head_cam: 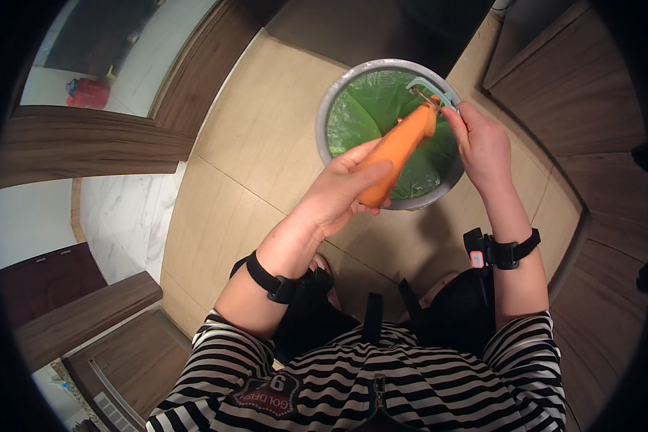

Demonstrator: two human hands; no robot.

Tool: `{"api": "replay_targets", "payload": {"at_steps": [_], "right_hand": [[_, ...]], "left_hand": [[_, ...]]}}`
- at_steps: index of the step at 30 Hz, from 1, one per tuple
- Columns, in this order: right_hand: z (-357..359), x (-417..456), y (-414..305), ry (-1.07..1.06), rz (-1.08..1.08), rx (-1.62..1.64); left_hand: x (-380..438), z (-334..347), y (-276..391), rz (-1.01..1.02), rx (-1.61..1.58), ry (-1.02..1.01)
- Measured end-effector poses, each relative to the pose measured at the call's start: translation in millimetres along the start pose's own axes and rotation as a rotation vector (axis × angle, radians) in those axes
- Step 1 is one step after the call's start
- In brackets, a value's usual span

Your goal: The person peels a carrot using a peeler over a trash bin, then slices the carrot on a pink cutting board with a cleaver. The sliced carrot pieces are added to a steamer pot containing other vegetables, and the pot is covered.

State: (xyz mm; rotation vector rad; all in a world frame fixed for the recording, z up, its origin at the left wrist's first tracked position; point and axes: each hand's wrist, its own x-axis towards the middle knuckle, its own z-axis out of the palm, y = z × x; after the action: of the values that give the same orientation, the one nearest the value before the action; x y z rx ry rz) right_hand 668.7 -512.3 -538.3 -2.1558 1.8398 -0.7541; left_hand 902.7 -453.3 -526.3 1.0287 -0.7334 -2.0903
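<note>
My left hand [345, 183] grips the thick lower end of an orange carrot [397, 154], which points up and to the right. In my right hand [480, 137] is a vegetable peeler [434, 92] with a pale blue frame. Its metal blade lies at the carrot's narrow far end, where a piece of orange peel shows by the blade. Both hands are over a round bin [324, 116] with a grey rim. A green plastic bag [356, 102] lines the bin, and its bottom is partly hidden by the carrot and my hands.
The bin stands on a beige tiled floor [243, 140]. Dark wood-look cabinets [588, 113] rise on the right, and a dark glossy panel [356, 27] stands behind the bin. At the left are wooden frames [102, 143] and a red object [89, 94]. My feet are below.
</note>
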Motion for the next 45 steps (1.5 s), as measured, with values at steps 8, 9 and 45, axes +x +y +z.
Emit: {"api": "replay_targets", "payload": {"at_steps": [8,9,45], "right_hand": [[5,6,12,0.062,0.079,-0.047],[4,7,16,0.057,0.094,-0.014],[23,24,21,0.072,0.125,-0.034]], "left_hand": [[-20,-2,20,-0.026,0.095,-0.016],[-25,-4,21,-0.033,0.08,-0.022],[-24,-21,3,-0.023,-0.219,0.063]]}}
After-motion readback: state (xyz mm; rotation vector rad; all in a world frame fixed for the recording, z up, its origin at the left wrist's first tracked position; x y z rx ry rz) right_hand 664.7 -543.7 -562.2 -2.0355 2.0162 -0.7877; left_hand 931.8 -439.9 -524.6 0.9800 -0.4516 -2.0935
